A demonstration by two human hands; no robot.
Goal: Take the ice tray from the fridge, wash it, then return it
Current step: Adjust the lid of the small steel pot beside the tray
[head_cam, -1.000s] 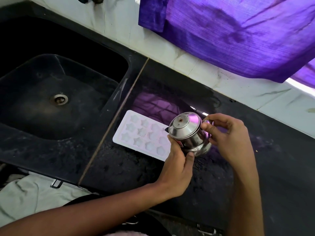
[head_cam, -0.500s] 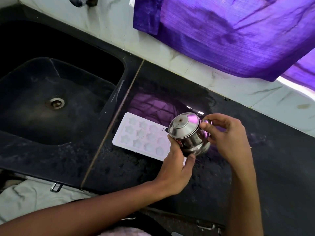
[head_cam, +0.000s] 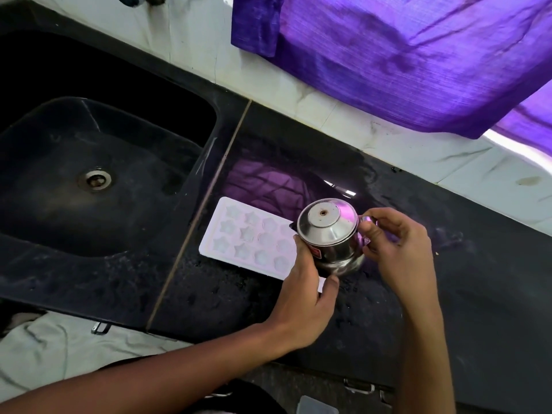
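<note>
1. While we look down, our black desk (head_cam: 448,294) fills most of the view, its dark sink (head_cam: 74,219) sunk in at nine o'clock and a purple cloth (head_cam: 403,55) hanging at one o'clock.
2. We see the white ice tray (head_cam: 254,243) lying flat on the desk near the centre, just beside the sink's rim, star-shaped cells facing up. So it is out of the fridge. Whether it has been washed we cannot tell: no water runs, and the cells look pale and empty. We judge the return to the fridge, and perhaps the wash itself, still lies ahead.
3. Our left hand (head_cam: 304,297) comes in from seven o'clock and curls around the near side of a small steel pot (head_cam: 328,237), thumb and fingers half closed against its wall, steadying it. The heel of that hand lies over the tray's right end.
4. Our right hand (head_cam: 397,252) comes in from five o'clock, its fingertips pinching the pot's handle or spout at three o'clock of the pot; the exact part is hidden.
5. That pot, with its domed lid on, stands just right of the tray, overlapping its edge. We judge it may hold water to fill the cells.
</note>
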